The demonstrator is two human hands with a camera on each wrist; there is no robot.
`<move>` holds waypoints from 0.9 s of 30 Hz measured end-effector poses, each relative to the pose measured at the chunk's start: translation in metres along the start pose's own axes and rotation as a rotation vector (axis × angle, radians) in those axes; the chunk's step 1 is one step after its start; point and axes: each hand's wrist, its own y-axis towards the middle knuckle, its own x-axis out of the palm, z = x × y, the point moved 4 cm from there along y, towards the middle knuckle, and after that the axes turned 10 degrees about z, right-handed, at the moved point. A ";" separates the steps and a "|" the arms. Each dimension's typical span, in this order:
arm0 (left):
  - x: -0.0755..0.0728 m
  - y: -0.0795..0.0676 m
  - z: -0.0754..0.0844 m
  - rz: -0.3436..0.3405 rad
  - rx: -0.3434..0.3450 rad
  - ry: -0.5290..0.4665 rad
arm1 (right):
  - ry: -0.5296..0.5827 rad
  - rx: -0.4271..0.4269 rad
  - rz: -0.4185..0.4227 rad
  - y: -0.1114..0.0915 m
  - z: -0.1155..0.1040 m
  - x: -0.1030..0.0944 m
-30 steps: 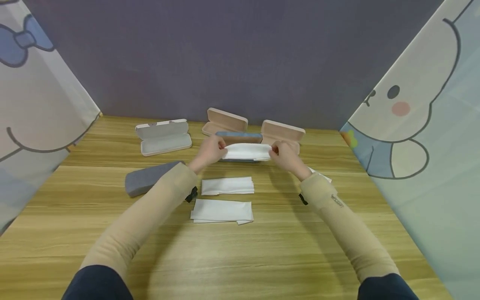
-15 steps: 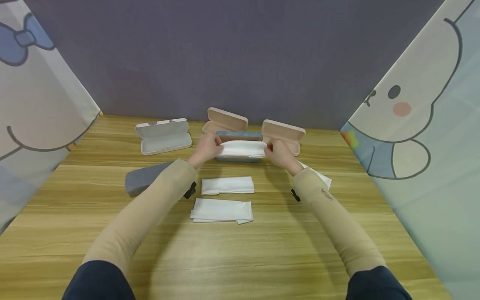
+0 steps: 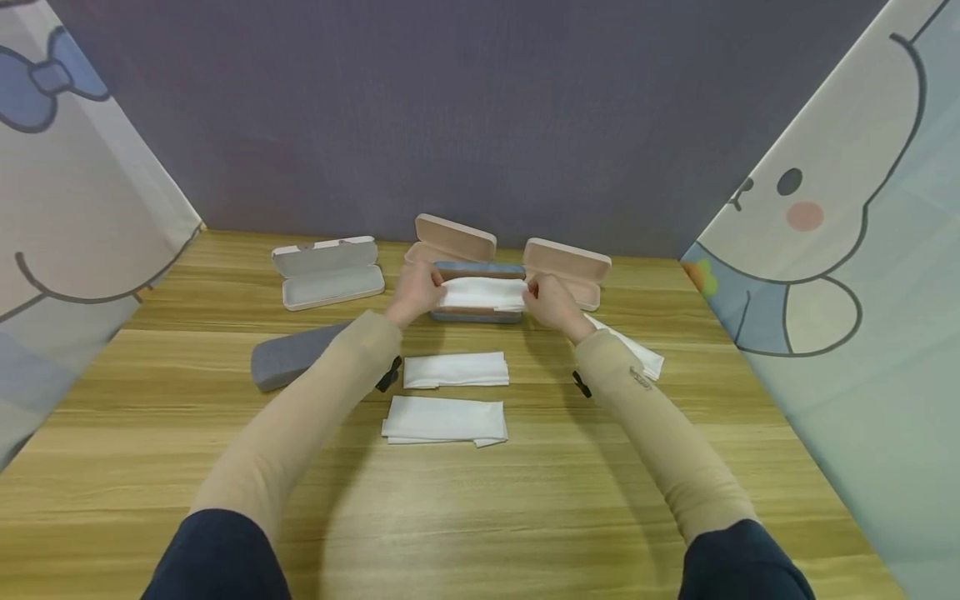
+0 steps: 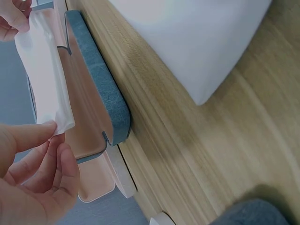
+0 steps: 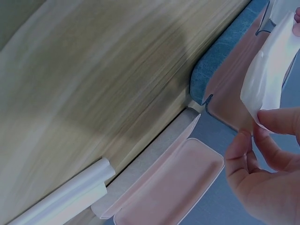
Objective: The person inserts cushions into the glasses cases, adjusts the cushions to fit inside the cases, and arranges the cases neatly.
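Observation:
A folded white cloth is stretched level between both hands over a blue glasses case with a brown lining, its lid up. My left hand pinches one end of the cloth between thumb and fingertips. The other end is pinched by my right hand. In the left wrist view the cloth hangs across the mouth of the case, and the fingertips are near the case's end. Seen from the right wrist, the thumb and index finger hold the cloth's corner.
Behind stand two pink-lined open cases; a white open case is at the left. A grey case lies by the left forearm. Two folded cloths lie nearer the front, and another white cloth rests beside the right forearm.
Both hands have carried the cloth slightly left and farther back, so it now lies more squarely over the blue case. Its front rim shows more. The other things have stayed put.

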 end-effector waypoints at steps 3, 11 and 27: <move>0.001 0.002 -0.001 0.002 -0.024 0.011 | -0.004 0.007 0.008 0.001 -0.001 0.001; 0.006 0.003 -0.003 -0.003 -0.068 0.021 | -0.028 0.026 -0.016 0.005 -0.002 0.007; 0.012 0.008 -0.007 0.011 -0.088 0.087 | -0.021 0.021 -0.062 0.012 -0.002 0.020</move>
